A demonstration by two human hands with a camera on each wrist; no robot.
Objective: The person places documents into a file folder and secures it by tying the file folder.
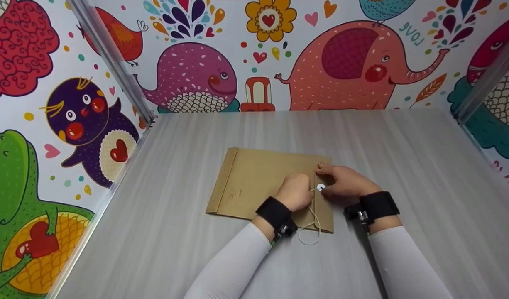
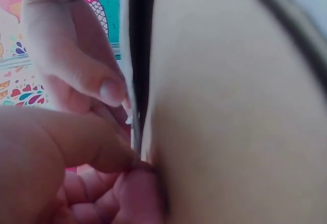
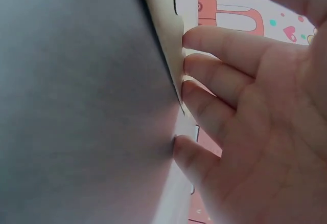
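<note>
A brown paper envelope [image 1: 258, 178] lies flat on the grey table [image 1: 175, 257], its flap end at the right. My left hand [image 1: 298, 192] is curled, and its thumb and fingers pinch the thin white string [image 1: 309, 241] right beside the white closure disc [image 1: 321, 187]. The string's slack loops off the near edge onto the table. My right hand [image 1: 341, 180] rests on the flap just right of the disc and presses it down with fairly straight fingers [image 3: 225, 55]. In the left wrist view the envelope [image 2: 230, 106] fills the frame, with my left hand [image 2: 76, 157] close against it.
Colourful cartoon-animal walls [image 1: 196, 74] enclose the table at the back and on both sides, with metal corner posts [image 1: 113, 62]. Bare grey tabletop surrounds the envelope on all sides.
</note>
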